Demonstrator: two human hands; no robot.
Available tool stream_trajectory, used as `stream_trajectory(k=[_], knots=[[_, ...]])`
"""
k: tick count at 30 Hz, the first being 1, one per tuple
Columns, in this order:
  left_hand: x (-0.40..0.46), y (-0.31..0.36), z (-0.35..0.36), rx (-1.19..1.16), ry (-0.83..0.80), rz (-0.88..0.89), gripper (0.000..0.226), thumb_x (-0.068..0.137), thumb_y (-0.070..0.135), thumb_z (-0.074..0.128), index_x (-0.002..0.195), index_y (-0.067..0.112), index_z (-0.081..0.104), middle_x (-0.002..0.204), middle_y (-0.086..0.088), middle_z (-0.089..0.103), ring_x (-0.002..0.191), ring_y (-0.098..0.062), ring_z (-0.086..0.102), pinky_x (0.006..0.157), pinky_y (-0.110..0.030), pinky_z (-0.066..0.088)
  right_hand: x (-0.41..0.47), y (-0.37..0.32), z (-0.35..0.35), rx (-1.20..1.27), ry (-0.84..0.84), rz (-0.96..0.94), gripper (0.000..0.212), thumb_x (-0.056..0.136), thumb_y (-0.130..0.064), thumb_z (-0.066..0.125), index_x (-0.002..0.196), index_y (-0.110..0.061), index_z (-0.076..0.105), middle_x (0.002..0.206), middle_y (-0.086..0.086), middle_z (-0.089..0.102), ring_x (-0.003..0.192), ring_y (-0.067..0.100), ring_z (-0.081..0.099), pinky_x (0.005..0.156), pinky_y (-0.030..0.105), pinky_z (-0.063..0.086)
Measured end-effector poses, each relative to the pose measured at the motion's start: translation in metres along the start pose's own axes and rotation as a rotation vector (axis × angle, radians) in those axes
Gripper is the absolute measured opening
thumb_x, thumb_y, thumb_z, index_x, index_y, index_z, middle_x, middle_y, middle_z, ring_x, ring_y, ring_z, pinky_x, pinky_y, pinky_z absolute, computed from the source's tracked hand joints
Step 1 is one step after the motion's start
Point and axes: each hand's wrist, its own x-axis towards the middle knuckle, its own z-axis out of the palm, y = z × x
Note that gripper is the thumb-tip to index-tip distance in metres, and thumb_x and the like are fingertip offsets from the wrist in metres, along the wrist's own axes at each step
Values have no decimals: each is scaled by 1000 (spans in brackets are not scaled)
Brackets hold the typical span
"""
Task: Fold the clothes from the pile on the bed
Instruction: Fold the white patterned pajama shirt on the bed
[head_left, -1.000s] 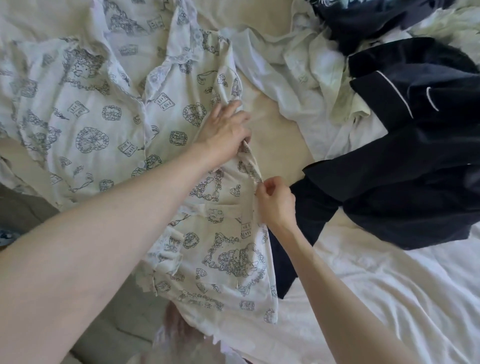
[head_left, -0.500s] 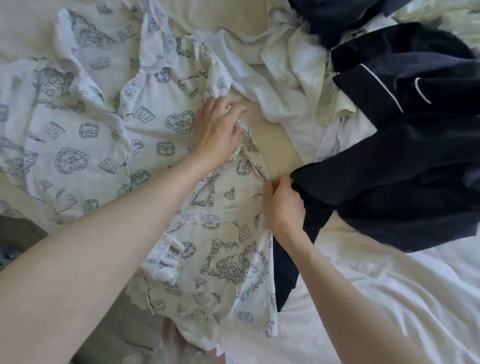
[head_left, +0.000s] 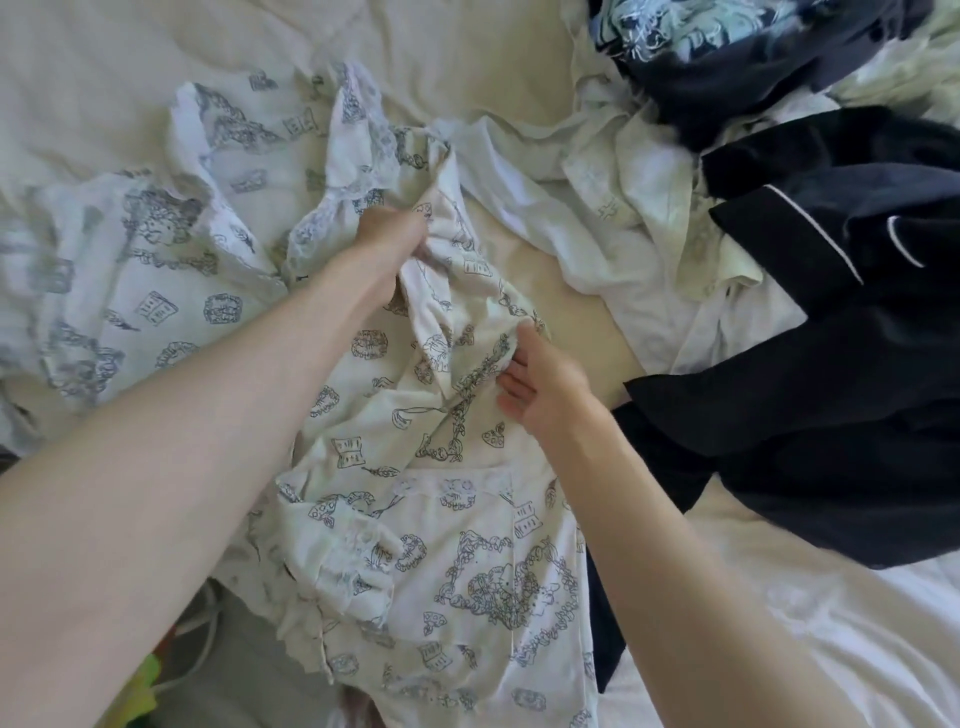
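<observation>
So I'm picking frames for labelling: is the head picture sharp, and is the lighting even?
Head view: centre fairly sharp, print on the white patterned cotton garment readable; left part soft and blurred; wide-angle bending at the edges; soft daylight, no glare; dark navy garment with white piping loses detail in shade.

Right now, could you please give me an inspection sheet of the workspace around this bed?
Surface: cream bed sheet, wrinkled; white bedding at lower right.
Job's things: white cotton pyjama top printed with grey drawings, spread out, one part bunched up; dark navy garment with white piping to its right; crumpled white clothes between them.
Clutter: dark patterned fabric at the top right.
Hands: left hand grips a bunched fold of the printed top; right hand pinches its edge.
Cables: white cord near the lower left edge.
Surroundings: bright green and yellow object, lower left, unclear.
</observation>
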Motion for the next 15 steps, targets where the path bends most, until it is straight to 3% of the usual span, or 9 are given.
stream_trajectory(k=[1, 2, 4, 5, 6, 9, 12, 15], knots=[[2, 4, -3, -66, -102, -39, 39, 70, -1, 44, 106, 1, 56, 105, -12, 60, 93, -29, 60, 84, -42, 53, -2, -1, 2, 87, 0, 71, 36, 90, -36, 62, 114, -9, 64, 111, 8, 68, 105, 21, 64, 93, 35, 48], [2, 9, -4, -118, -200, -53, 31, 70, 0, 44, 98, 2, 56, 97, -13, 60, 80, -29, 62, 78, -43, 55, -1, -2, 3, 159, -16, 125, 32, 89, -35, 62, 109, -11, 65, 106, 5, 70, 105, 19, 63, 97, 34, 45], [3, 21, -1, -112, -320, -52, 11, 80, 6, 50, 90, 8, 55, 78, -9, 59, 54, -21, 60, 53, -32, 53, -1, -8, 3, 328, -48, 241, 22, 88, -35, 64, 82, -14, 63, 64, -1, 67, 75, 15, 61, 95, 28, 45], [6, 25, 2, -83, -331, -27, 8, 86, 12, 54, 94, 10, 57, 77, -7, 61, 55, -20, 62, 52, -30, 53, -2, -10, 2, 392, -46, 301, 26, 87, -37, 65, 76, -15, 59, 56, -3, 60, 67, 15, 57, 96, 29, 45], [10, 28, 6, -43, -298, 18, 13, 90, 16, 57, 101, 10, 59, 83, -7, 64, 66, -21, 65, 60, -32, 55, -1, -10, 0, 431, -49, 342, 26, 86, -39, 66, 78, -15, 59, 59, -2, 59, 67, 17, 58, 96, 33, 46], [27, 31, 16, -66, -190, 97, 32, 93, 19, 57, 122, 4, 58, 109, -11, 65, 103, -26, 62, 92, -39, 51, 1, -11, -2, 578, -70, 354, 18, 88, -29, 65, 85, -11, 60, 73, 0, 60, 80, 21, 62, 96, 40, 48], [33, 35, 24, -172, -208, 99, 37, 94, 14, 56, 129, 4, 54, 122, -13, 61, 106, -24, 61, 94, -36, 50, 4, -11, -7, 802, -99, 250, 17, 90, -21, 63, 82, -6, 60, 78, 3, 64, 76, 20, 59, 89, 38, 48], [38, 37, 31, -217, -199, 177, 39, 93, 1, 55, 131, 1, 50, 114, -10, 62, 83, -15, 62, 77, -23, 54, 9, -7, -11, 879, -118, 97, 16, 95, -20, 55, 91, -6, 61, 84, 4, 68, 84, 19, 59, 87, 37, 45]])
